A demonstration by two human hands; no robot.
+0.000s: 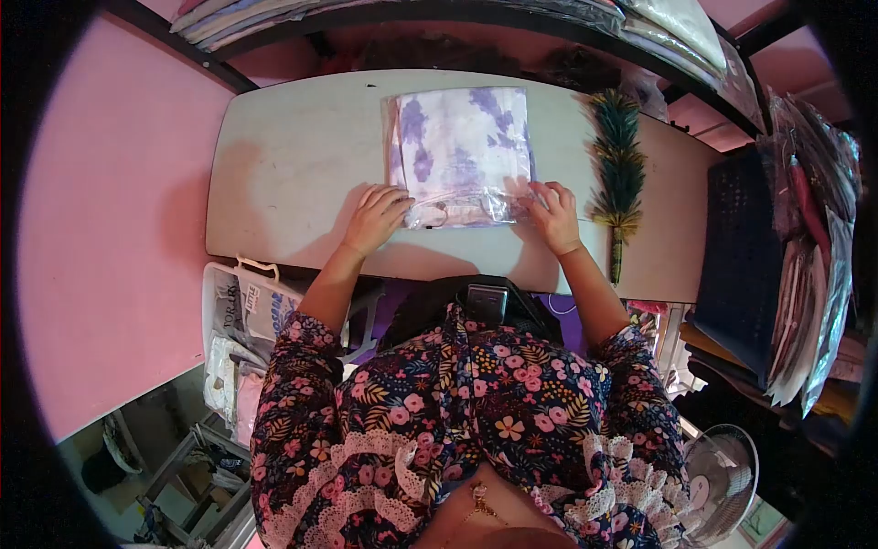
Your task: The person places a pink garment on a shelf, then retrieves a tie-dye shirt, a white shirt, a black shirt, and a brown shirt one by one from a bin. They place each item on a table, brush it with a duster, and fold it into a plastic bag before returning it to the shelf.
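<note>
A folded white cloth with purple tie-dye patches (462, 137) lies flat on the table inside a clear plastic bag (468, 210). The near end of the bag is crinkled and shiny, and a pale band of fabric shows through it. My left hand (377, 220) grips the bag's near left corner with bent fingers. On the opposite side, my right hand (553, 218) pinches the near right corner between thumb and fingers. The fingertips of both hands are partly hidden against the plastic.
A dark green feather duster (618, 165) lies on the right of the white table (293, 174). Bagged clothes hang at the right (809, 238), and a shelf (439, 14) with packed garments runs overhead. A white basket (215, 302) stands lower left; a fan (727, 480) is lower right.
</note>
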